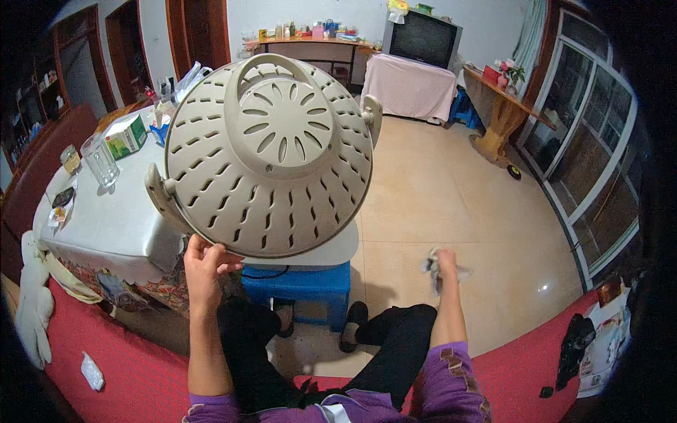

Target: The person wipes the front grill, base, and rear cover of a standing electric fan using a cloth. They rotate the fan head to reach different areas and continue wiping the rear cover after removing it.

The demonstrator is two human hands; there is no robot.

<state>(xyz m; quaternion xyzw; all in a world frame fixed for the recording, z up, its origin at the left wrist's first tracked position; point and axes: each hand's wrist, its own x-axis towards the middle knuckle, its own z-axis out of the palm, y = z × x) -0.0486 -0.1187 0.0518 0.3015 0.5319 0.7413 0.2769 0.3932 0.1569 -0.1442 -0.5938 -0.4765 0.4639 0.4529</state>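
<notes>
A round beige plastic appliance housing point(275, 190) with slotted vents and a looped handle stands before me, its back facing me, probably an electric heater. It rests over a pale base above a blue plastic stool point(322, 285). My left hand point(209, 264) grips the housing's lower left rim between thumb and fingers. Off to the right, over the floor, my right hand point(446, 261) is closed on a crumpled greyish cloth point(436, 269), apart from the housing. A bracket arm point(373, 119) sits at the housing's right side and another at its left.
On the left, a covered table point(124, 217) bears a glass mug point(100, 161), a jar point(70, 159) and a green-white box point(126, 137). Behind stand a television point(423, 39) and a wooden side table point(497, 127). Red seating point(127, 349) surrounds me, with a plush toy point(34, 306) at left.
</notes>
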